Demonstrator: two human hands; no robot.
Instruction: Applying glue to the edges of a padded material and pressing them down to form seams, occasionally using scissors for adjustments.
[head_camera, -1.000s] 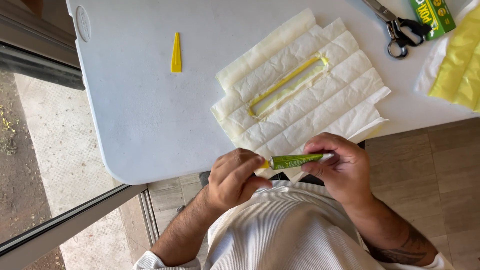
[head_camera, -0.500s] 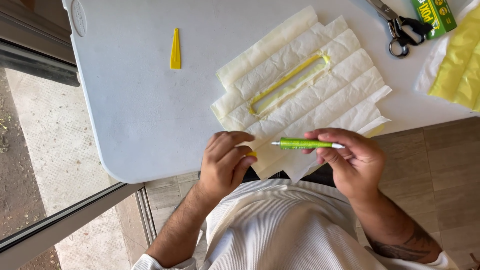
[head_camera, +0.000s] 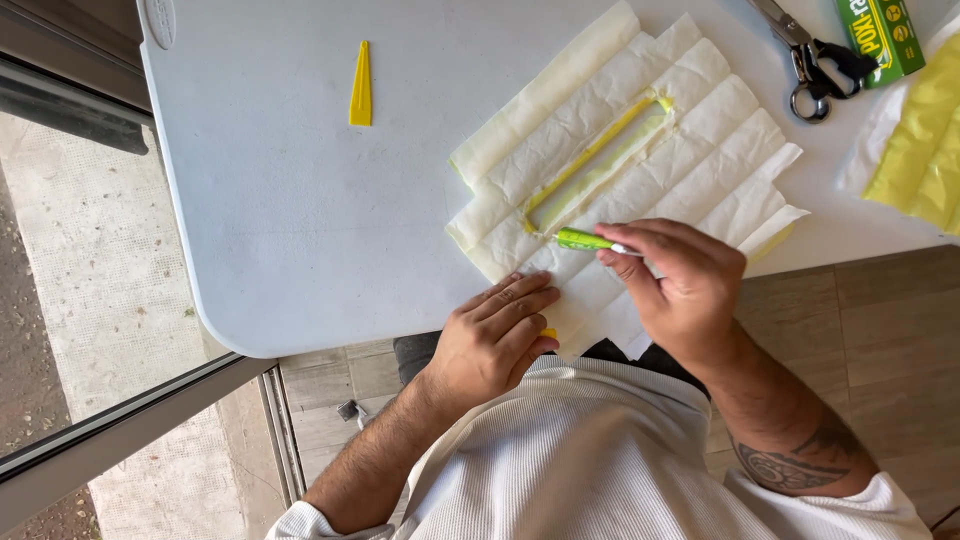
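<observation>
A person in a white ribbed shirt sat at a white desk, seen from above, working on a sheet of creased white paper with a long narrow slot cut through its middle, yellow showing at the slot's edges. The right hand held a slim green tube, its fingers closed around the near end, the tube's tip resting on the paper just beside the lower end of the slot. The left hand lay flat on the sheet's near corner at the desk's edge, fingers stretched out and together, pressing the paper down; a small bit of yellow showed under the palm, and whether it gripped anything could not be told. A yellow wedge-shaped tool lay well apart on the desk's far left. Scissors with dark handles, a green box and a folded yellow sheet sat at the far right. A tiled floor showed below the desk.
</observation>
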